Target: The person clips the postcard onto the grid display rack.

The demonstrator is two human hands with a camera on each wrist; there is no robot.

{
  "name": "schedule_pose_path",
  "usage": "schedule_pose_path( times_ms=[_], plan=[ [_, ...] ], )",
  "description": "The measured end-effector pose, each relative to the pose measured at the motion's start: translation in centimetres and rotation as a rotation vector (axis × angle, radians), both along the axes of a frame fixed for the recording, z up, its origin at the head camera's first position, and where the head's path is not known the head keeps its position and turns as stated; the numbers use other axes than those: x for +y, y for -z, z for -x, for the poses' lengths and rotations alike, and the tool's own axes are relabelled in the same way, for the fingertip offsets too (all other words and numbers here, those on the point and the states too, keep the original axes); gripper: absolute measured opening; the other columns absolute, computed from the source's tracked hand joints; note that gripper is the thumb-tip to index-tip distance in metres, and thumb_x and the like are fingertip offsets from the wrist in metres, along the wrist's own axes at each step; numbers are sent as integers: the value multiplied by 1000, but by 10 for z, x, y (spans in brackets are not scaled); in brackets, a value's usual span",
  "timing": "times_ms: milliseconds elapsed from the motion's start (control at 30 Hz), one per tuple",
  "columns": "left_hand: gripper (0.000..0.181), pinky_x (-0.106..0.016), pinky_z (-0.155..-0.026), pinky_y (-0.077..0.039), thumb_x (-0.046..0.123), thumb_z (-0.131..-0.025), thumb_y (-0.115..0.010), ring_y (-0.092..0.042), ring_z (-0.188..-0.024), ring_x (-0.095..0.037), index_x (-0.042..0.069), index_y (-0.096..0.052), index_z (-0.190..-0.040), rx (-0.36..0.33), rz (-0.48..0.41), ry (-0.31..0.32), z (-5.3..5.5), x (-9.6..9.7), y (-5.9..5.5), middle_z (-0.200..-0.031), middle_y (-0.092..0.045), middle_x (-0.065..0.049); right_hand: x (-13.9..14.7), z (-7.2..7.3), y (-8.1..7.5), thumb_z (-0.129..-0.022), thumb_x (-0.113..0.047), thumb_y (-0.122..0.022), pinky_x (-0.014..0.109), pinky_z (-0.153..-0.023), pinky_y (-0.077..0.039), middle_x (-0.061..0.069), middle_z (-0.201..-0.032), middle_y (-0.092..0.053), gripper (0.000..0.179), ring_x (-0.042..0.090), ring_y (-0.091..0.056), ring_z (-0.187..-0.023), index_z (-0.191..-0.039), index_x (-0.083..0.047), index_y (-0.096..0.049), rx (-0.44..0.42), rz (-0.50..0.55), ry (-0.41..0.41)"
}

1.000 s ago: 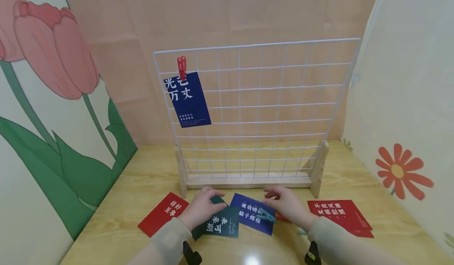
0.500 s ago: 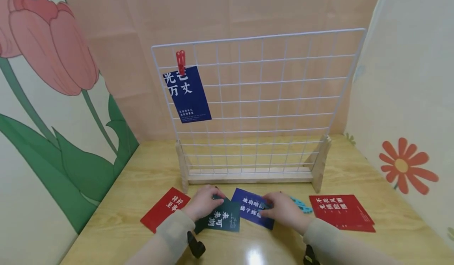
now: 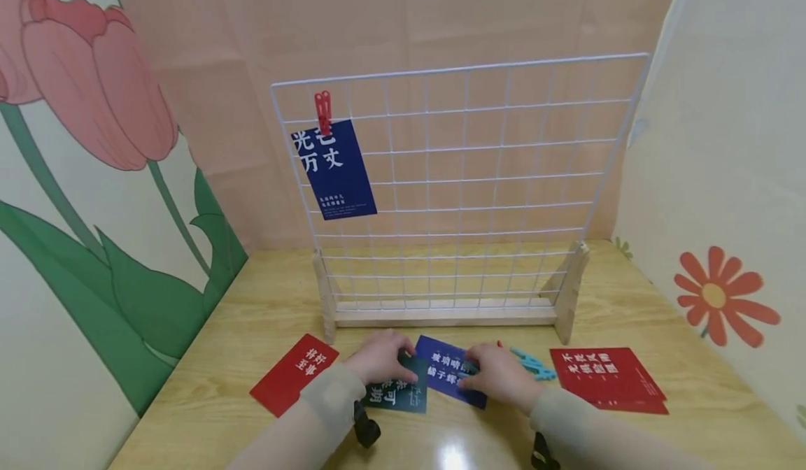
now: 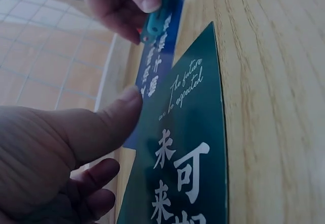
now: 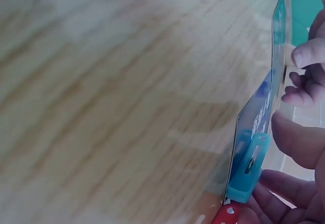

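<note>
In the head view, my left hand (image 3: 384, 358) is over a dark green card (image 3: 397, 389) with white writing. Its thumb and fingers stand apart with nothing held, close above the card (image 4: 198, 117) in the left wrist view. My right hand (image 3: 500, 374) is bent over a blue card (image 3: 441, 368) that overlaps the green one. A teal clothespin (image 5: 249, 168) lies on that blue card between the thumb and fingers of my right hand. One fingertip is right beside the clothespin; the thumb appears apart from it.
A white wire grid (image 3: 478, 155) on a wooden stand (image 3: 441, 316) rises behind the hands. A red clothespin (image 3: 323, 110) holds a navy card (image 3: 343, 187) on it. Red cards lie left (image 3: 292, 375) and right (image 3: 604, 375); more teal clothespins (image 3: 535, 366) lie beside the right hand.
My left hand has shifted right, further over the green card. The right hand has moved left onto the blue card around the teal clothespin, uncovering other clothespins to its right.
</note>
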State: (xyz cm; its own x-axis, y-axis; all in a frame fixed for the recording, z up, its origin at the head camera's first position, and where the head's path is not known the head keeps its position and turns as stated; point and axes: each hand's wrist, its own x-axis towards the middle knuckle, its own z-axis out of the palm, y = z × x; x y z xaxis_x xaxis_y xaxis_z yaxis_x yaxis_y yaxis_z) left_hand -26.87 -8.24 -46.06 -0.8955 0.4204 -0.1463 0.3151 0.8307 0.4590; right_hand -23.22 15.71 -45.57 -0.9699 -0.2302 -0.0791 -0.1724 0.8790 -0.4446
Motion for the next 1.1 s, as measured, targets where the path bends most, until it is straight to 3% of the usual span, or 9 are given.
schedule_pose_path(
  times_ms=[333,667,833,967,1100],
  plan=[
    [37,-44,-94,-39,36,-70,-85,-49,-95,-16,23,-66,-99,-39,49,-49,4,10,5,-97,-58,8,-6,4,2,-70,-33,-83,48,-84,-48,5,-96,-65,46,22,-61,-88,-104,-6,-68,-22,-49,19],
    [42,-43,-91,-38,34,-65,-89,-46,-87,-14,21,-59,-92,-30,72,-52,5,13,2,-88,-53,9,-13,10,6,-73,-30,-83,47,-84,-49,7,-97,-64,38,24,-61,-89,-99,-8,-69,1,-137,-7],
    [45,-44,-91,-37,34,-65,-89,-48,-88,-14,22,-60,-96,-11,70,-20,5,11,0,-91,-56,9,-14,8,4,-73,-29,-82,45,-80,-50,6,-93,-63,34,22,-60,-85,-97,-8,-69,22,-145,-13],
    [42,-44,-90,-38,33,-69,-86,-52,-90,-13,26,-62,-102,-5,51,16,4,6,-4,-97,-60,8,-14,8,2,-74,-30,-82,46,-81,-50,6,-94,-63,34,22,-60,-85,-97,-8,-70,-1,-148,5],
    [27,-39,-83,-42,28,-78,-80,-51,-85,-13,25,-67,-102,-28,-7,21,3,-1,-12,-94,-59,7,-15,9,1,-75,-30,-81,47,-84,-49,7,-98,-63,35,22,-60,-88,-100,-8,-70,-45,-149,30]
  ],
)
